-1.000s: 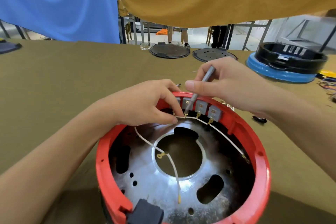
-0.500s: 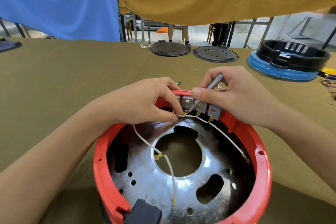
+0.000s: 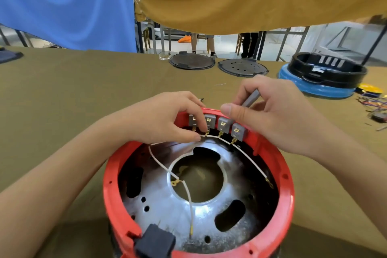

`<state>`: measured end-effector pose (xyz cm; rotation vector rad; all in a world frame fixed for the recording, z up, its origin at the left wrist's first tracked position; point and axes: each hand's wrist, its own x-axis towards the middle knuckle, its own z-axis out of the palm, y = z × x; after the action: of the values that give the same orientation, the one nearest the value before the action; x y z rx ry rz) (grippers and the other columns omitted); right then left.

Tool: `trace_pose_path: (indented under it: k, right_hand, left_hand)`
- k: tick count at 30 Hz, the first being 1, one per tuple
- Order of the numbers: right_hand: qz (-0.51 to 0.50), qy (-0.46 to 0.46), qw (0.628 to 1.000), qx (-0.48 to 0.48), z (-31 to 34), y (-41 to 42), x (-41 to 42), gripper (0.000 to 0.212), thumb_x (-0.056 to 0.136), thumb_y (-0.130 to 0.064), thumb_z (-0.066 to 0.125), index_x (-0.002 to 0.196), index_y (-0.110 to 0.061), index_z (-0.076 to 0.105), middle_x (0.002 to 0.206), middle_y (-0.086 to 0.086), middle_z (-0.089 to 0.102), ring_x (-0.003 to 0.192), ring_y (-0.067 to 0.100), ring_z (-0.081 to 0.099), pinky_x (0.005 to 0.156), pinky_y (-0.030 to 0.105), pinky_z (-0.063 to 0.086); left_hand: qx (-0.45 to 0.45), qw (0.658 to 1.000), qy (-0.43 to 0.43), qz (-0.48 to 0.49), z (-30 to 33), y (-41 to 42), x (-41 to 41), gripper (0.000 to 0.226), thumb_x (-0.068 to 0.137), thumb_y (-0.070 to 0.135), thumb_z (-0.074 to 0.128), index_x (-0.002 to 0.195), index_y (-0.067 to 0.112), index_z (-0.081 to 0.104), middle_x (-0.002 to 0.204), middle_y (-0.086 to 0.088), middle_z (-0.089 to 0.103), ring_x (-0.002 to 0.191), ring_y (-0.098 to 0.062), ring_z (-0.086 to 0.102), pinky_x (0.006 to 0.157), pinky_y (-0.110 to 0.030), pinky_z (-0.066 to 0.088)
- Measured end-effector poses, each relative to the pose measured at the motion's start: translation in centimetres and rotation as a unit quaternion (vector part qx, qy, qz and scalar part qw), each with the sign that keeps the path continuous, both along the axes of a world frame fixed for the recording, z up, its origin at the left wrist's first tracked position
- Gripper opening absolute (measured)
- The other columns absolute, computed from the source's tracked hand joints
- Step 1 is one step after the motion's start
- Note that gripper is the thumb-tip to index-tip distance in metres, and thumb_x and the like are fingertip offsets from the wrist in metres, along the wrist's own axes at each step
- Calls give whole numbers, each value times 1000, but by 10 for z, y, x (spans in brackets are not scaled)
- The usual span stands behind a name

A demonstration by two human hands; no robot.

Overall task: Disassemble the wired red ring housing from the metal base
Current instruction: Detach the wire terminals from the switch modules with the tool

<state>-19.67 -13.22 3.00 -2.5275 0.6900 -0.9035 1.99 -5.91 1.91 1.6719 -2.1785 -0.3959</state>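
left hand (image 3: pixel 167 117) pinching white wire (image 3: pixel 211 136), right hand (image 3: pixel 270 115) gripping grey tool (image 3: pixel 250 98); better to lever gently at terminal blocks (image 3: pixel 222 124), not tug.

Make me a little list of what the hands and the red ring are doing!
red ring: sits around the metal base
left hand: pinches the white wire by the gray blocks
right hand: holds a gray tool pointed at the blocks
loose wire: lies across the base
behind: two round lids, black and blue ring
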Motion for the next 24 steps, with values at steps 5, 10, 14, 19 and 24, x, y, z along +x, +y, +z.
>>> trace_pose_path:
  k: [5,10,14,19,24]
  right_hand:
    - [10,68,996,-57,-3,0,1,20,79,-51,63,70,-34,57,79,-12,57,84,0,56,73,13,46]
    - [68,89,988,-105,-3,-6,-2,24,81,-44,64,72,-23,61,72,-16,53,84,5,47,71,15,37]
    - [105,104,978,-149,-6,-12,-4,20,86,-33,69,76,-17,66,75,-9,54,84,11,44,75,16,36]
    - [92,109,981,-133,-7,-16,-1,19,86,-37,69,83,-18,69,79,-10,59,88,11,46,77,17,39]
    - [55,154,975,-152,-7,-14,2,29,85,-51,57,90,-25,69,78,-7,58,78,6,48,69,23,41]
  left_hand:
    - [43,994,-84,-60,19,-7,-9,22,85,36,72,105,44,69,136,19,42,123,6,42,105,-18,31]
    - [27,995,-78,-61,13,-16,-17,21,85,26,73,88,46,66,120,17,52,103,-3,54,93,-22,40]
    - [17,995,-81,-54,8,-17,-11,22,85,24,73,92,44,69,121,16,53,104,-5,55,95,-28,41]
    - [39,990,-125,-44,12,-17,-3,19,85,32,73,96,47,71,119,18,52,99,2,50,92,-23,40]
    - [13,993,-111,-41,2,-15,1,15,86,32,71,98,41,72,120,11,52,104,-7,52,96,-34,43]
